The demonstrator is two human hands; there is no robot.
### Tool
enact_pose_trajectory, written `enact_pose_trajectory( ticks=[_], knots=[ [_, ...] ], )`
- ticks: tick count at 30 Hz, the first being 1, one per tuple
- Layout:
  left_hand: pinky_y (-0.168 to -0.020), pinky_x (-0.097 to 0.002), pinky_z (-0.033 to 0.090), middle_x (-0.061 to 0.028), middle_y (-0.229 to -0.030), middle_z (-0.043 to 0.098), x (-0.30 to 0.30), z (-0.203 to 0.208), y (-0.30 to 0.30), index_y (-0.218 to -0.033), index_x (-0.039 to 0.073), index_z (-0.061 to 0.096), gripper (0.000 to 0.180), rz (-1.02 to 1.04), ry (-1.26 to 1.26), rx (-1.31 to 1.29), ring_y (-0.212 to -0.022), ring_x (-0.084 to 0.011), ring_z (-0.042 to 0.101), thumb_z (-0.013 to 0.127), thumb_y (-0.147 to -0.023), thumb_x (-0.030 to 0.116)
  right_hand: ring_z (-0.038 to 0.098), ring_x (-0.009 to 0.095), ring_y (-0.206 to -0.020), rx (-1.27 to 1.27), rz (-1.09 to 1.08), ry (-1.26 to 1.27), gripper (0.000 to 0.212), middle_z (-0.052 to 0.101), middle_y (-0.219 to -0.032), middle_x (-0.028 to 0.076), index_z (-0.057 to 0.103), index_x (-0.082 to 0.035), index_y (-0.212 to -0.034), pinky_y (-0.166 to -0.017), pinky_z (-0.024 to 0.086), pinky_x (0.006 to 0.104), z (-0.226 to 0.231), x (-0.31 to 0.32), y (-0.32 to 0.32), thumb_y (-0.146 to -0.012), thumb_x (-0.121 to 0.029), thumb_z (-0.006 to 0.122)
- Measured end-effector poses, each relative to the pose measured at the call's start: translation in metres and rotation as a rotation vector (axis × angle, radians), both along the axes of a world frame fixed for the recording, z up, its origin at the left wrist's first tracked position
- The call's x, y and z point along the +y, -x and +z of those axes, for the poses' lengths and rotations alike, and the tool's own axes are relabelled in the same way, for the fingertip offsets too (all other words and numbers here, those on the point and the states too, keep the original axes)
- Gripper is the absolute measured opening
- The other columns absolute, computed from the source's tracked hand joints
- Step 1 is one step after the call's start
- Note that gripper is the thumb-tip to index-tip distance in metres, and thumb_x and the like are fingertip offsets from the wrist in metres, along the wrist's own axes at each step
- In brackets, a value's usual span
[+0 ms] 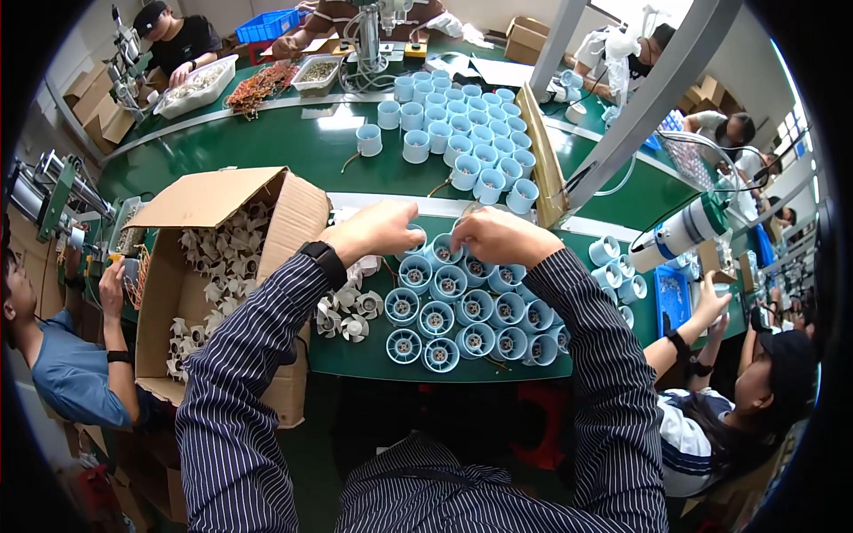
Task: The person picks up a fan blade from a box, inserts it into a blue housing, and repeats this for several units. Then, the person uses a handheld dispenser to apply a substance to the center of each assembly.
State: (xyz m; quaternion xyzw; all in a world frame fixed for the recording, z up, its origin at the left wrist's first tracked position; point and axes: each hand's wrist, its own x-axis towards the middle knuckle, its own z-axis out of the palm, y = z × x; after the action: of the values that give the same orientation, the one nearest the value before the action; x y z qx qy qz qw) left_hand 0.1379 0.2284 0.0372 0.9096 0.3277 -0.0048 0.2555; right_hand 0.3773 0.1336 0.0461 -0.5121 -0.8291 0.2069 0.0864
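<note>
Head-worn fisheye looks down and forward, left hand (373,234), right hand (511,237) near, green table (355,357) beneath

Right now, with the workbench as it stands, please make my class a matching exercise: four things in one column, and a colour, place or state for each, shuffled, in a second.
Things
1. Cardboard box
2. Nearest cups
3. Heap of wires
4. Wristband

Descriptions
A. Black, just behind the left hand
B. Reddish, between two white trays
C. Open, with white fan blades inside
D. Light blue, clustered by the right hand

Pairs: 1-C, 2-D, 3-B, 4-A
</note>
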Motion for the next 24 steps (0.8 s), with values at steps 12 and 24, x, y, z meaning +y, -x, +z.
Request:
enact_pose_trajectory(
  ticks=[12, 24],
  knots=[
    [-0.097, -0.0465, 0.054, -0.0264, -0.118, 0.071, -0.003, -0.029, -0.036, -0.126, -0.004, 0.063, 0.051, -0.129, -0.006, -0.210, -0.112, -0.0420, 0.068, 0.069, -0.098, 0.038, 0.070, 0.041, -0.090, 0.171, -0.073, -0.483, 0.024, 0.071, -0.101, 0.021, 0.067, -0.003, -0.119, -0.084, 0.056, 0.0492, -0.023, -0.005, -0.014, -0.097, -0.011, 0.061],
    [-0.116, -0.0563, 0.038, -0.0286, -0.150, 0.053, -0.026, -0.008, -0.034, -0.153, -0.002, 0.044, 0.087, -0.241, -0.039, 0.168, -0.142, -0.0434, 0.048, 0.054, -0.100, 0.068, 0.068, 0.041, -0.099, 0.041, -0.151, -0.120, 0.027, 0.069, -0.100, 0.021, 0.067, -0.003, -0.117, -0.087, 0.053, 0.0489, -0.027, -0.016, -0.018, -0.104, -0.026, 0.060]
  ],
)
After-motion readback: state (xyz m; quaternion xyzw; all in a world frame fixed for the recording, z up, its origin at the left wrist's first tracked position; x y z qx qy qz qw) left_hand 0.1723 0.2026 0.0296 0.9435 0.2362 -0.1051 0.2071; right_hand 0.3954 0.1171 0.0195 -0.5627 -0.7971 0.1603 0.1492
